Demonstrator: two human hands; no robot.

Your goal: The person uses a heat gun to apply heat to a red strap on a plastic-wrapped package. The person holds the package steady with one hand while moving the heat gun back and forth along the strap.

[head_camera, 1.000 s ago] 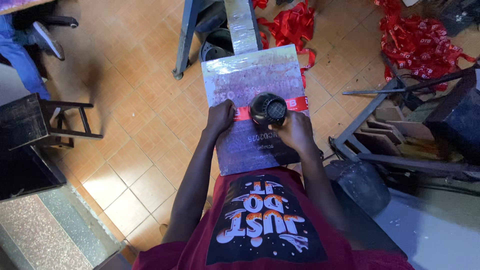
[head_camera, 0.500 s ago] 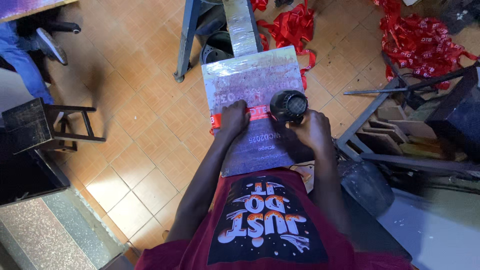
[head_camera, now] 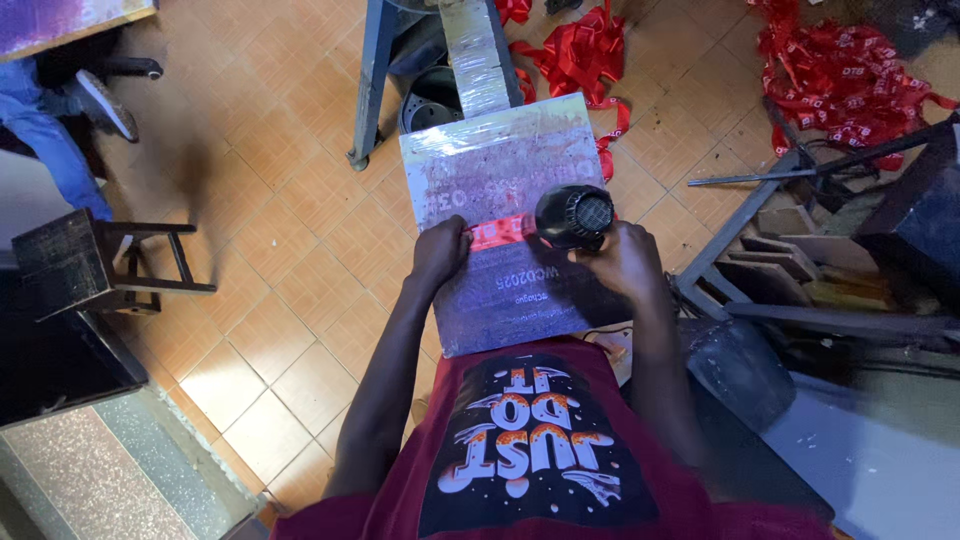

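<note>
A red ribbon [head_camera: 497, 231] lies flat across a grey printing board [head_camera: 500, 180] that stands in front of the person. The left hand [head_camera: 441, 250] presses down on the ribbon's left end, fingers bent and spread flat on it, pinning rather than gripping. Just right of that hand, the right hand [head_camera: 625, 265] is closed around the handle of a black hair dryer [head_camera: 572, 215], whose round body sits over the ribbon's right end, touching or just above it; which cannot be told. The board's near half, below both hands, is darker and purplish, its far half paler and glossy. Beyond the hands, a foil-wrapped beam [head_camera: 476, 50] on a blue metal stand [head_camera: 372, 80] runs away from the board. Further out past the right hand, heaps of red ribbons [head_camera: 835, 75] lie on the tiled floor [head_camera: 250, 130], with dark metal frames [head_camera: 800, 260] to that hand's right. Well left of the left hand stands a small black stool [head_camera: 90, 265].
</note>
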